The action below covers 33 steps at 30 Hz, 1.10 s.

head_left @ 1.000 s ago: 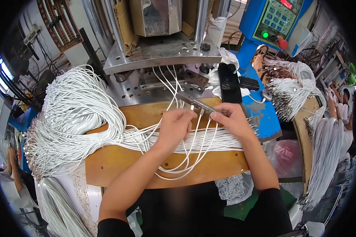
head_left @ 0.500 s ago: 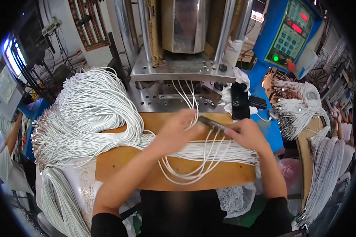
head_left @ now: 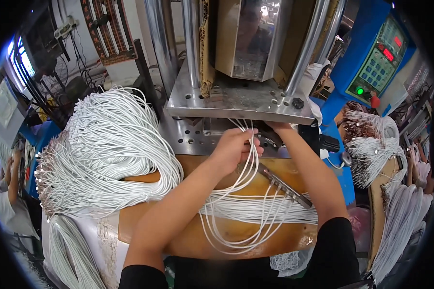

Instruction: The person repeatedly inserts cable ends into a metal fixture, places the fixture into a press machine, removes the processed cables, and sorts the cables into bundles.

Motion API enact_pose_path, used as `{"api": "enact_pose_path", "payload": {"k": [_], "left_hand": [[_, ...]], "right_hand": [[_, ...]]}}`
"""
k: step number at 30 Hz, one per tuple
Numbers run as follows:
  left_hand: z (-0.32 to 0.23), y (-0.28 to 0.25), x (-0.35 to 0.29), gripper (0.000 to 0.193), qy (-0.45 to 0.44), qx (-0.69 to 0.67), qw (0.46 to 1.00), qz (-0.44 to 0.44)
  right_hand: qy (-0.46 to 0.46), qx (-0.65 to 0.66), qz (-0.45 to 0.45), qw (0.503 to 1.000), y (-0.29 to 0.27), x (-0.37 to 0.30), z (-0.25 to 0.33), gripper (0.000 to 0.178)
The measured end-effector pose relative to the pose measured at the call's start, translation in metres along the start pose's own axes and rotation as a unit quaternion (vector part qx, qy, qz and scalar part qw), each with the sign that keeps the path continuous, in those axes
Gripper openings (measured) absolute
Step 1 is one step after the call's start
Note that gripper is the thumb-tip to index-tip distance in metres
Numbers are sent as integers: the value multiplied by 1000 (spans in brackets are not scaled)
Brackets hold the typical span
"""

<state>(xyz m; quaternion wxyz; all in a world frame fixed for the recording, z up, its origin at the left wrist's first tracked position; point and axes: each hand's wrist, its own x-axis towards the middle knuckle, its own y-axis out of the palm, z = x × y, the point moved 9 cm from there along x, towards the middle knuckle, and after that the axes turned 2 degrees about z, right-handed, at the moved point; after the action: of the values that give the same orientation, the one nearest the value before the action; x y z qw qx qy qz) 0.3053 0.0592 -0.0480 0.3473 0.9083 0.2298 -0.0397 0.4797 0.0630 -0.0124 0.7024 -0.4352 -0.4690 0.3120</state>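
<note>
My left hand is closed around a few white cables, just in front of the press. Their far ends run up under the press's metal upper plate. My right hand reaches in below that plate's right side, so its fingers are hidden. Between my forearms a narrow metal bar lies slanted across a flat bundle of white cables. Several cables come out of the bar's side and loop toward me over the brown board.
A large heap of white cables sits at the left, another hank below it. A blue control box stands right of the press, near a black object. More cables hang at the far right, with other people beyond.
Both hands have moved forward to the press. My right hand has let go of the metal bar, which now lies on the bundle. The whole view has shifted somewhat.
</note>
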Motion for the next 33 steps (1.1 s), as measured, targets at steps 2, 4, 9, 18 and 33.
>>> {"api": "enact_pose_path", "payload": {"k": [2, 4, 9, 18, 33], "left_hand": [[-5, -5, 8, 21, 25, 24, 999, 30], [-14, -2, 2, 24, 42, 37, 997, 47], [4, 36, -60, 22, -66, 99, 984, 136], [-163, -36, -224, 28, 169, 472, 865, -21], [-71, -18, -124, 22, 206, 732, 647, -54]], "right_hand": [[3, 12, -25, 1000, -4, -4, 0, 35], [3, 15, -40, 999, -17, -10, 3, 36], [43, 226, 68, 971, -43, -61, 9, 39], [100, 109, 131, 980, -83, -121, 20, 31], [45, 283, 272, 919, -134, -223, 10, 23]]}}
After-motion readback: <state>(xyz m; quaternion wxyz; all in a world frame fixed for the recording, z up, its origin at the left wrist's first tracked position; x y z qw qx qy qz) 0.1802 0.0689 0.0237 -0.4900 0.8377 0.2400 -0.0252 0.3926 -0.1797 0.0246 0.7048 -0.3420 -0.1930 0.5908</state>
